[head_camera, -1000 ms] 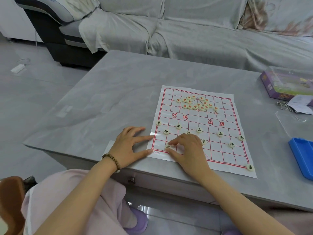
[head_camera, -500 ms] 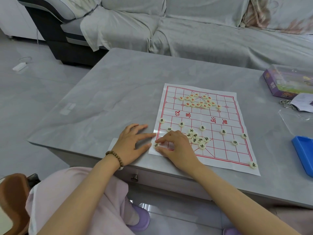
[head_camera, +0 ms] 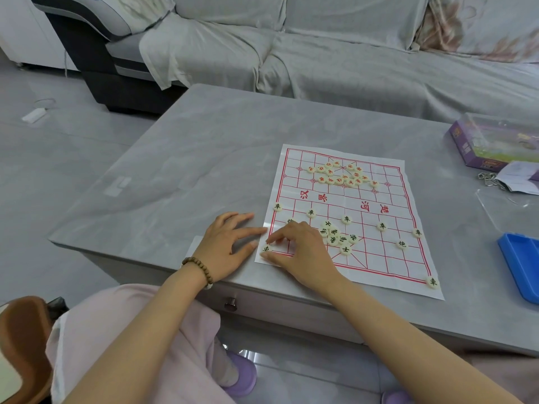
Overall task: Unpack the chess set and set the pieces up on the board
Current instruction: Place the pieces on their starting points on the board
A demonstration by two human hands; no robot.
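Our board (head_camera: 379, 205) lies lengthwise, near to far. Our left hand (head_camera: 224, 246) rests flat, fingers spread. Our right hand (head_camera: 300, 252) flanks the near-left corner piece (head_camera: 266, 248); we cannot tell whether it grips.

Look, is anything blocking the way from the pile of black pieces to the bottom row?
Nothing blocks the right part: the board is bare between the black pile and its near row. On the left, the right hand lies over that row, pinching the corner piece.

The person wears a brown bead bracelet (head_camera: 201, 268), pale pink clothing (head_camera: 131, 330) and lilac slippers (head_camera: 242, 374).
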